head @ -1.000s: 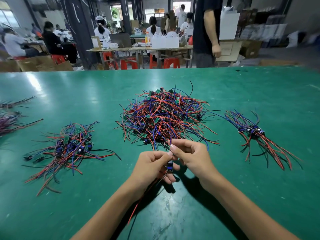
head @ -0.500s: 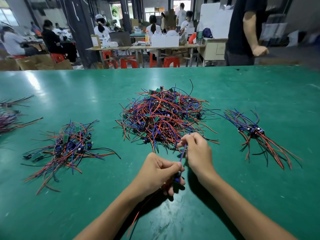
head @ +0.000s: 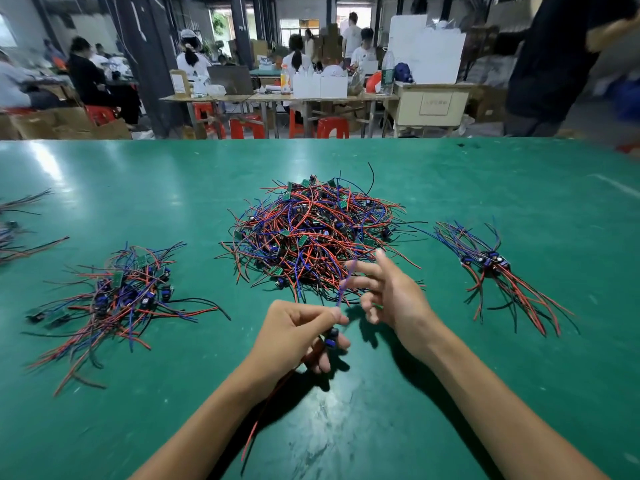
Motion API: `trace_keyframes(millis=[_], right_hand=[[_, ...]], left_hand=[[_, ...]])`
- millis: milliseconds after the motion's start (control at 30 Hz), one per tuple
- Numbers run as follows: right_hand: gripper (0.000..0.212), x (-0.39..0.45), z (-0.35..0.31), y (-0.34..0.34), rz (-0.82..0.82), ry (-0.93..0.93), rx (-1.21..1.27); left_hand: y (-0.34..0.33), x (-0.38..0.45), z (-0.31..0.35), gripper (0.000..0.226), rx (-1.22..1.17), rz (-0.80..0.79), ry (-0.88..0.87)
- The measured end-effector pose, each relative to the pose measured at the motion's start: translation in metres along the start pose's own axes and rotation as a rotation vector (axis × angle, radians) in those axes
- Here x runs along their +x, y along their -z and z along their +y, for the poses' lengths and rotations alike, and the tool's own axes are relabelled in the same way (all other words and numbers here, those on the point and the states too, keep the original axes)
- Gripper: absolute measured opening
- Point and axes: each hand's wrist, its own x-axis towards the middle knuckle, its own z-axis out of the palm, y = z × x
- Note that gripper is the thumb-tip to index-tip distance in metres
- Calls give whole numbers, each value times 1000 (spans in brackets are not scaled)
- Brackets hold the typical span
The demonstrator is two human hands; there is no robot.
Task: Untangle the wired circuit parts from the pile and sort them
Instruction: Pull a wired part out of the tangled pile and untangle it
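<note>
**Teasing one wired part free, close to the big tangle**

Holding it low over the green desk, the left hand had its fingers curled round one wired circuit part, a small dark-blue component peeking out by the fingertips. A blue lead ran up from the grip, blurred; a red lead trailed down under the forearm. The right hand sat just beside, fingers spread and loose, gripping nothing as far as I could see; whether it touched the blue lead I couldn't tell.

Handling, my guess: v. light, almost no weight. Leads thin, floppy, plastic-sheathed, so they'd bend and snag rather than snap. The solder joints at the board prob. the weak spot, so best to hold by the component body and draw each wire out gently, not yank.

Main pile lay just beyond the hands: a domed knot of red, blue and black wire w/ small green boards and blue blocks poking through. Sorted bunch off to the right, leads combed roughly one way. Looser heap to the left. Desk surface smooth, slightly glossy, scuffed near the front.
</note>
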Motion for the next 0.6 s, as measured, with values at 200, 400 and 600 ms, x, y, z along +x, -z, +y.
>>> trace_keyframes(millis=[200, 400, 600], right_hand=[[29, -17, 18, -21, -186, 189, -243], [28, -14, 8, -18, 109, 183, -89], [30, -13, 3, -13, 36, 143, -77]], left_hand=[[7, 4, 3, 22, -88, 36, 2], [14, 9, 4, 40, -153, -100, 49], [13, 8, -4, 24, -133, -82, -5]])
